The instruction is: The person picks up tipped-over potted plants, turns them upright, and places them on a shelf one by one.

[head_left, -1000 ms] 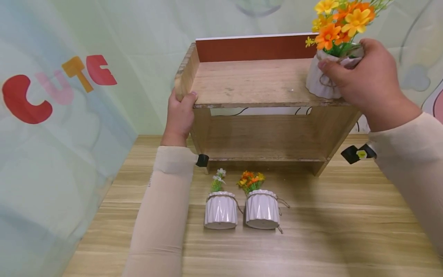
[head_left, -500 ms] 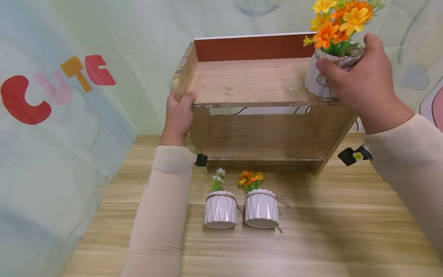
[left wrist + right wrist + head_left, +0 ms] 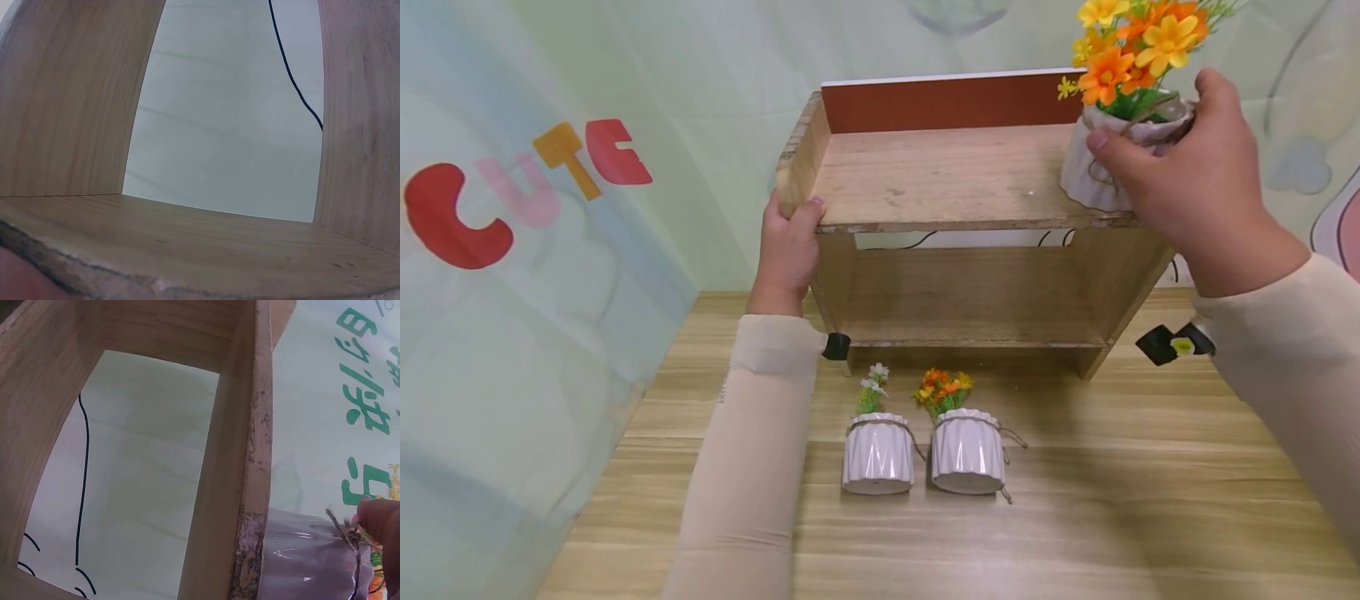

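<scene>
A two-tier wooden shelf (image 3: 940, 179) stands against the back. My left hand (image 3: 786, 254) grips its left upper corner, the thumb over the top board's front edge. At the top board's right end is a white ribbed flowerpot (image 3: 1086, 171) with orange and yellow flowers (image 3: 1150, 54). My right hand (image 3: 1206, 187) holds this pot, thumb at the front of its rim and fingers at the far right. In the right wrist view, the pot's glossy wall (image 3: 306, 562) meets the board's edge, and the thumb (image 3: 378, 515) is beside its twine bow.
Two more white pots lie on their sides on the table (image 3: 1075, 533), before the shelf: one with white flowers (image 3: 878, 458), one with orange flowers (image 3: 967, 458). A printed cloth (image 3: 647, 67) hangs behind and at the left. The shelf's lower tier (image 3: 970, 300) has an open back.
My right hand's fingers have shifted slightly upward at the pot's rim. The pot stays nearly in place at the shelf's right end. My left hand keeps its grip.
</scene>
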The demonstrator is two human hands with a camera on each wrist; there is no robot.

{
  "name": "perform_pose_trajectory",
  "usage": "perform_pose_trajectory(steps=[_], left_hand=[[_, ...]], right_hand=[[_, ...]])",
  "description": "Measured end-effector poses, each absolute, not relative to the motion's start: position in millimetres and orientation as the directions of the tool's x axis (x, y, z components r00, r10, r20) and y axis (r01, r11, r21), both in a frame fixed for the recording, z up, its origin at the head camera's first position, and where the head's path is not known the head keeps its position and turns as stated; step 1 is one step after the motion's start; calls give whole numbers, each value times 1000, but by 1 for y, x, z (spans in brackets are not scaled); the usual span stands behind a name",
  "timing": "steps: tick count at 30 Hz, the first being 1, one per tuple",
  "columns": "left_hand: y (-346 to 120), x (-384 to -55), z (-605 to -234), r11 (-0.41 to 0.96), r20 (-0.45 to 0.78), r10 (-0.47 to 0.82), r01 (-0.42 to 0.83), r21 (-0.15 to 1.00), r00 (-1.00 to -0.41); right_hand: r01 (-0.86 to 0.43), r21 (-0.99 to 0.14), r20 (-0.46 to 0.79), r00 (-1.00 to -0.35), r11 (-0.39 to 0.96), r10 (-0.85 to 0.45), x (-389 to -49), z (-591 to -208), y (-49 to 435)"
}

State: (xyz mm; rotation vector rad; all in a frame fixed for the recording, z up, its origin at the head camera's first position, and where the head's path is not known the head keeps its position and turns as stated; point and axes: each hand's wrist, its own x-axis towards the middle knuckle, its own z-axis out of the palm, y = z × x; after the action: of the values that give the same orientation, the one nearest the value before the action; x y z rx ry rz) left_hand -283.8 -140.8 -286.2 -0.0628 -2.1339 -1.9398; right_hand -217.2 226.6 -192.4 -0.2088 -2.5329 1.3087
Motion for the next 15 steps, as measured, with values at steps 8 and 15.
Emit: perform_pose_trajectory(steps=[8,15], left_hand=[[-142,-283,-285,117,196,-149,179,977,-969],[-142,-282,-284,105,195,-158,180,978,-968]], right_hand=[[9,-808,176,-951,589,256,-205,-195,228],[3,-810,174,-954,586,244,-199,-197,227]])
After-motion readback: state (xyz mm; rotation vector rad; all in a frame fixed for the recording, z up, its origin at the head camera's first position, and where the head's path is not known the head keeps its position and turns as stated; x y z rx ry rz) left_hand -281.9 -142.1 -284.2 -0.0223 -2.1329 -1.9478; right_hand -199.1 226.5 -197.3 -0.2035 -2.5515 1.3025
